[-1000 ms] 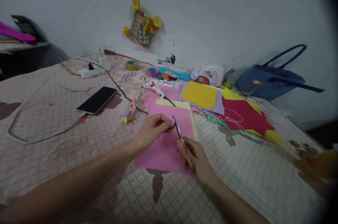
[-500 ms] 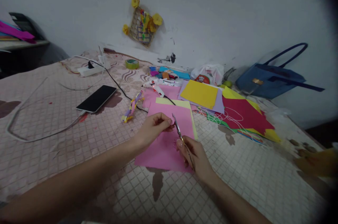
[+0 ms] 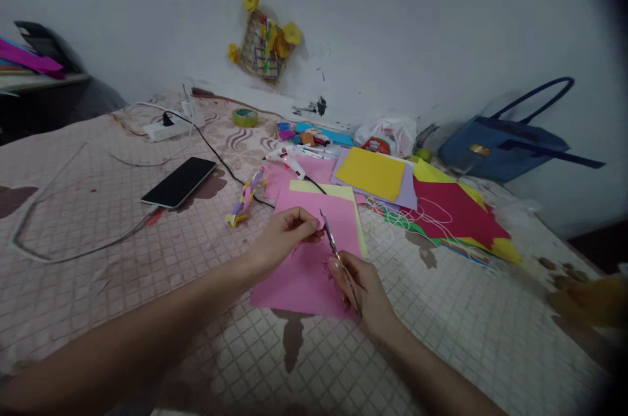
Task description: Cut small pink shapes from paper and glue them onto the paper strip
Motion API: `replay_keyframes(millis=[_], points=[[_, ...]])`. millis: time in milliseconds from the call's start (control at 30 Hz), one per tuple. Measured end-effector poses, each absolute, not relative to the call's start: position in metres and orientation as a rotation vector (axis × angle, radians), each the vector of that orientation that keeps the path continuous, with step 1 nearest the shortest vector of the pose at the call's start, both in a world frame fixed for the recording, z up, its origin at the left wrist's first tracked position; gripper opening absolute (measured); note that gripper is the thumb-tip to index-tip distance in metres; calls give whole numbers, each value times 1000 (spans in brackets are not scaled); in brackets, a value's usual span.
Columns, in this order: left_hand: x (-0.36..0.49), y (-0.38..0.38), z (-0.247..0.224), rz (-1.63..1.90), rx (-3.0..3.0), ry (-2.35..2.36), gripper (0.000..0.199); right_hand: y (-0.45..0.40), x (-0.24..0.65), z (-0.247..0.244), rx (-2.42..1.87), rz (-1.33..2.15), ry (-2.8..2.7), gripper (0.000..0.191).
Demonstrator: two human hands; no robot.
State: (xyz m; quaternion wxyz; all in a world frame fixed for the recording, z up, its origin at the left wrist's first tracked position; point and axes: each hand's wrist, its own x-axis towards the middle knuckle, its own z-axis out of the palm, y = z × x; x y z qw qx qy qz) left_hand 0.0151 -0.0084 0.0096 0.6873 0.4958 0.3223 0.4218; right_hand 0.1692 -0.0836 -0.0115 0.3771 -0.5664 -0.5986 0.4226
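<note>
Over a pink sheet [image 3: 299, 282] on the table, my left hand [image 3: 290, 236] pinches a small pink paper piece [image 3: 320, 222] between thumb and fingers. My right hand [image 3: 362, 285] is closed round the handles of a pair of scissors [image 3: 330, 235]. The blades point up and away from me, right beside the small piece; whether they touch it I cannot tell. A pale yellow sheet [image 3: 362, 233] shows from under the pink one.
Left of the sheets lie a phone [image 3: 179, 182] on a cable and a braided paper strip [image 3: 245, 199]. Behind are a glue gun [image 3: 293, 165], green tape [image 3: 244, 118] and a yellow sheet [image 3: 371, 173]. White string [image 3: 426, 216], red paper [image 3: 456, 213] and a blue bag [image 3: 505, 144] are right.
</note>
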Motion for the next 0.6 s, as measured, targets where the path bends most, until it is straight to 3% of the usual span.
replay_keyframes(millis=[600], points=[[6, 4, 13, 836, 1177, 636, 14, -82, 166, -7, -1424, 1278, -1336, 39]])
